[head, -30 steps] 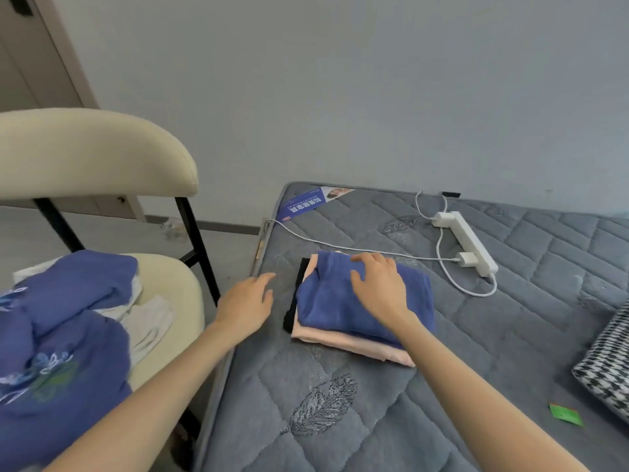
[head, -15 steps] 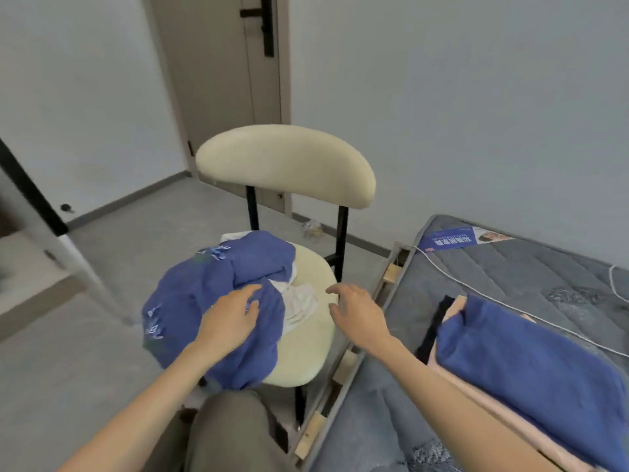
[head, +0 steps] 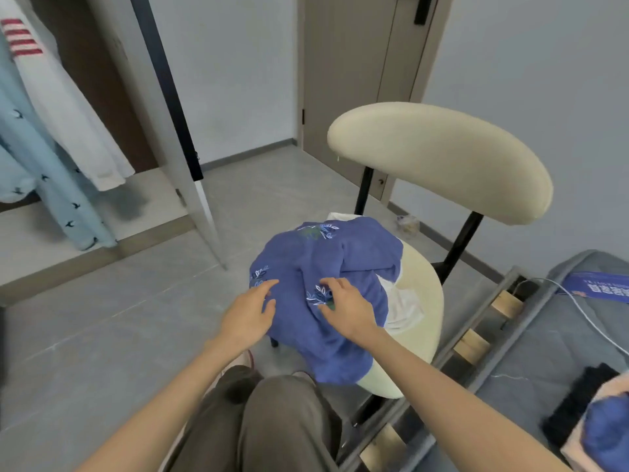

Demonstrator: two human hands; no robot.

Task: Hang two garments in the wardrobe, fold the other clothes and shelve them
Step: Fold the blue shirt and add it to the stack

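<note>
A crumpled blue garment [head: 326, 264] with white leaf embroidery lies heaped on the cream chair seat [head: 423, 301], over a white garment [head: 403, 303]. My left hand [head: 248, 315] touches the blue garment's left edge with its fingers stretched out. My right hand [head: 347, 306] sits on top of it, fingers and thumb curled into the fabric by an embroidered patch. A folded pile [head: 602, 424] of blue, pink and black clothes lies on the grey mattress [head: 561, 338] at the lower right.
The open wardrobe [head: 163, 107] stands at the left, with a light blue garment [head: 37, 172] and a white one [head: 71, 120] hanging inside. The chair's backrest [head: 439, 158] rises behind the seat. A door [head: 354, 80] is behind. My knees [head: 272, 420] are below the hands.
I have turned left from the bed to the chair. My right hand left the folded pile and now lies on the blue garment; my left hand has shifted to its left edge.
</note>
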